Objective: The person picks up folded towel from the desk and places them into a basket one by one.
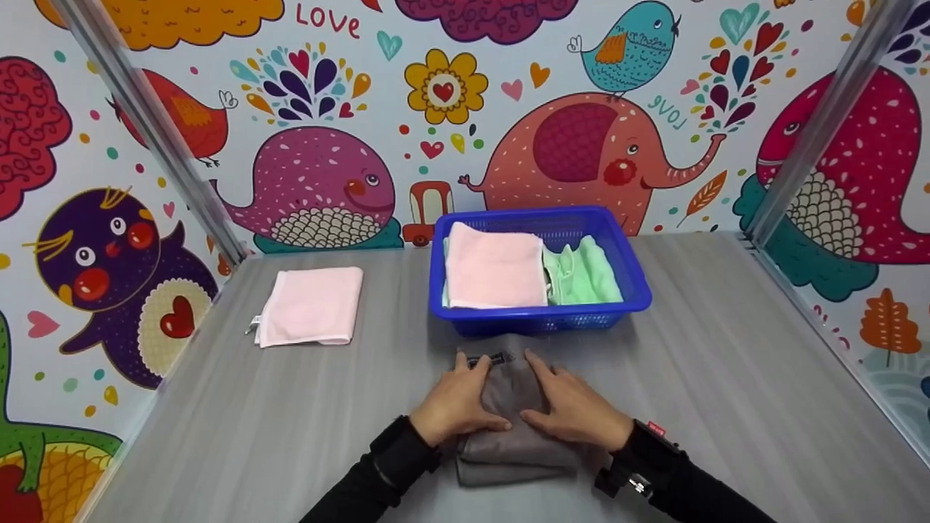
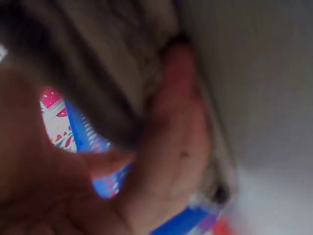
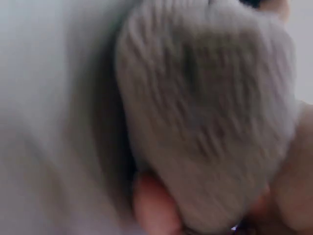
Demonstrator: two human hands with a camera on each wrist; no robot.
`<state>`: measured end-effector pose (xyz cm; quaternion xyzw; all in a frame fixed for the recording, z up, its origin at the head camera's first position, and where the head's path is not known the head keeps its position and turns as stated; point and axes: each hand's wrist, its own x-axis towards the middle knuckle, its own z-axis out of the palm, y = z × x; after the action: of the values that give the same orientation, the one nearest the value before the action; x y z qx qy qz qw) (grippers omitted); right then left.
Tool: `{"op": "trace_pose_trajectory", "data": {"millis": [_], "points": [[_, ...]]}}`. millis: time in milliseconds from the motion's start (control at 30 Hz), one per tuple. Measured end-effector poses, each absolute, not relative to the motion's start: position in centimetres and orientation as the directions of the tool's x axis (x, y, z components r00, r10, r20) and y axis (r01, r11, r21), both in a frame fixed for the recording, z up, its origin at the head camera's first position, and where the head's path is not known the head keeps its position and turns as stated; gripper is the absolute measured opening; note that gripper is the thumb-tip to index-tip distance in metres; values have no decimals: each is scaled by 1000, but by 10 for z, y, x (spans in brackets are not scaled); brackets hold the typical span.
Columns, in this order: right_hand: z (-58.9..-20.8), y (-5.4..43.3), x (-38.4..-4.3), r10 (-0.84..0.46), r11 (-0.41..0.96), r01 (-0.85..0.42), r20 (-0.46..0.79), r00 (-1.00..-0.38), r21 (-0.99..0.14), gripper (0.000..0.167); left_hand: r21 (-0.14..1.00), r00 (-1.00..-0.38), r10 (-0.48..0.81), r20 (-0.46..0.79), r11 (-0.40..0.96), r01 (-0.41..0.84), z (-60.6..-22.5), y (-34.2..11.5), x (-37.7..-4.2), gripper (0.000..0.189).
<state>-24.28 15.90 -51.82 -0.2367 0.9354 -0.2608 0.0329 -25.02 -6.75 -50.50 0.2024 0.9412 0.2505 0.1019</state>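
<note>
A folded grey-brown cloth (image 1: pixel 519 436) lies on the table in front of the blue basket, with a dark label strip near its far edge. My left hand (image 1: pixel 458 403) grips its left side, thumb toward the middle. From the opposite side my right hand (image 1: pixel 577 407) holds the cloth, its thumb close to the left one. The left wrist view is blurred; there the cloth (image 2: pixel 117 73) passes between thumb and fingers. Ribbed or creased fabric (image 3: pixel 205 98) fills the right wrist view, with a fingertip (image 3: pixel 156 205) at its lower edge.
Just beyond the hands stands a blue plastic basket (image 1: pixel 538 312) holding a folded pink towel (image 1: pixel 494 269) and a green towel (image 1: pixel 585 272). Another folded pink towel (image 1: pixel 312 305) lies at the left, its tag sticking out. Printed panels (image 1: pixel 436 160) wall the table (image 1: pixel 726 363) at back and sides.
</note>
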Motion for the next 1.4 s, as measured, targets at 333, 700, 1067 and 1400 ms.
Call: {"op": "trace_pose_trajectory", "data": {"millis": [333,700,1067,1400], "points": [[-520,154,-234,-499,671,-502,168,-850,-546,81,591,-873,484,54,689,419,-515,-70,-252,80],[-460,163,-215,-495,628,-556,273,-825,-544,85,552,-842,515,164,659,511,-445,-70,-204,76],[-420,184,-248,-301,709,-596,602,-739,-377,83,450,-774,429,466,638,625,-425,-36,-232,30],[-424,217,-309,-50,797,-471,735,-676,-379,56,388,-730,418,540,647,657,-425,18,-313,32]]}}
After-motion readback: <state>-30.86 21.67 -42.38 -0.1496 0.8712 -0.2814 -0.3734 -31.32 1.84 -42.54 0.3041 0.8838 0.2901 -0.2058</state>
